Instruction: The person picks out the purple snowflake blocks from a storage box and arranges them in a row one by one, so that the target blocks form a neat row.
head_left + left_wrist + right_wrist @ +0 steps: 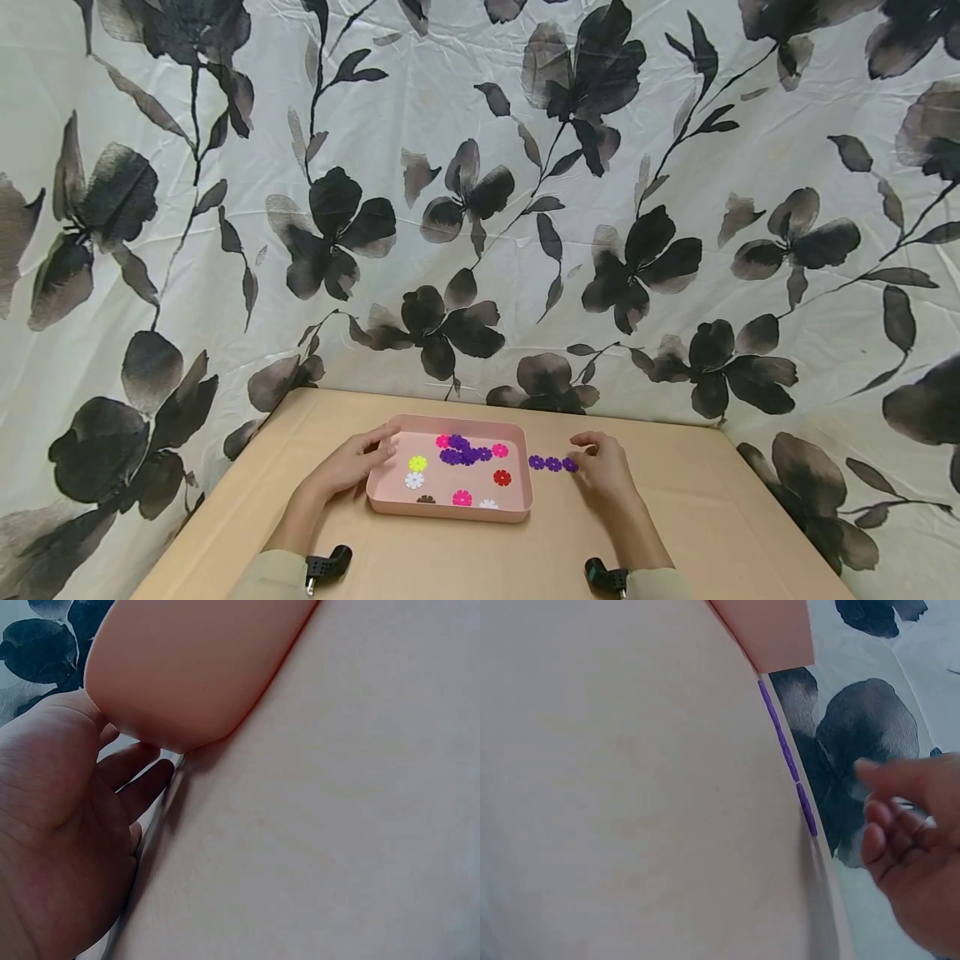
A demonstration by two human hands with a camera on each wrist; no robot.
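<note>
My left hand point(351, 461) grips the pink tray point(442, 510) at its left side, thumb over the rim and fingers against the outside in the left wrist view. Inside the tray lie flower-shaped plastic discs: a cluster of purple discs point(467, 455), and single ones in pink, red, yellow, white and brown. Three purple flower discs point(553, 463) form a row on the table to the tray's right. My right hand point(603, 468) is at that row's right end, fingers loosely bent. In the right wrist view it is blurred and apart from the discs, with nothing visible in it.
A beige table point(465, 567) spreads beneath the tray and hands. Behind it hangs a white cloth point(525, 275) with dark flower prints, meeting the table's back edge. Black wrist cameras point(327, 564) sit on both wrists.
</note>
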